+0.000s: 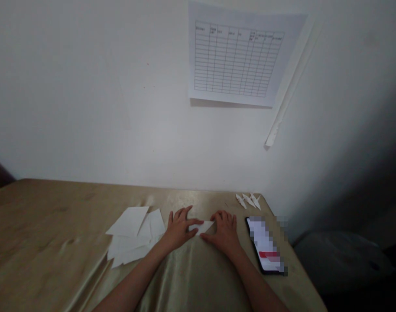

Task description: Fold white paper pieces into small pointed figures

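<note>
A small folded white paper (pixel 202 226) lies on the tan table (pixel 55 242) between my two hands. My left hand (pixel 179 228) rests flat on its left part, fingers spread and stretched forward. My right hand (pixel 224 229) presses down at its right end, fingers curled a little onto the table. Neither hand lifts the paper. A loose pile of white paper sheets (pixel 133 236) sits just left of my left hand.
A black phone (pixel 265 248) with a lit screen lies right of my right hand, near the table's right edge. Three small folded paper shapes (pixel 248 200) sit at the far right corner. A printed table sheet (pixel 238 58) hangs on the white wall.
</note>
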The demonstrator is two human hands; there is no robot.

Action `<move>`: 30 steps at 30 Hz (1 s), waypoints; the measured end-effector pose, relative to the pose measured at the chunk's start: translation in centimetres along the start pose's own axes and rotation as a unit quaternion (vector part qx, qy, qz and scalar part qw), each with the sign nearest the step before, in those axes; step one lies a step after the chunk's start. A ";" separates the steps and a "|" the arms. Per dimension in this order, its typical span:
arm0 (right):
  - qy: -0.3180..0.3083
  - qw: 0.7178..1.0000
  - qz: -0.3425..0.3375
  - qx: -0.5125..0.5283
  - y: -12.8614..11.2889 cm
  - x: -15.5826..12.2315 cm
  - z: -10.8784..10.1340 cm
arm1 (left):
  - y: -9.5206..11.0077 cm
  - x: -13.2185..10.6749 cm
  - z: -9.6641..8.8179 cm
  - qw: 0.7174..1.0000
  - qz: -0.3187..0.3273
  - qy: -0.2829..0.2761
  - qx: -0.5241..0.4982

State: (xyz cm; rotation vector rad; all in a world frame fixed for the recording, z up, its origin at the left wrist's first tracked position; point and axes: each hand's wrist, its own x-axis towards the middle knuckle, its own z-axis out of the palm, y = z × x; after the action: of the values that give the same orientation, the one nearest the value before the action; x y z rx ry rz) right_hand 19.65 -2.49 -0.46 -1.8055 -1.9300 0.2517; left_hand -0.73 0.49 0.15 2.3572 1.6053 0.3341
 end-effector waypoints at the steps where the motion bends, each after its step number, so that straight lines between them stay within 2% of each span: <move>1: -0.002 1.000 -0.001 -0.001 0.1 0.0 0.0 | 0.0 0.0 0.0 1.000 -0.001 0.000 0.000; 7: -0.012 1.000 -0.014 -0.006 0.5 0.2 -0.2 | 0.1 -0.1 -0.1 1.000 0.006 0.002 -0.001; 19: 0.007 0.998 -0.058 -0.018 1.2 0.8 0.1 | 0.1 -0.1 -0.2 1.000 0.009 -0.007 0.006; 30: 0.021 0.999 -0.026 -0.017 2.0 1.7 0.3 | 0.2 0.0 -0.2 1.000 0.007 -0.013 -0.003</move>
State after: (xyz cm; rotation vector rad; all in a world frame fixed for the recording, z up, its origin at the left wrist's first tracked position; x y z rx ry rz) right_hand 21.25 -0.53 -1.19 -1.7659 -1.9590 0.1634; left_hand -0.62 0.47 0.42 2.3589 1.5745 0.3101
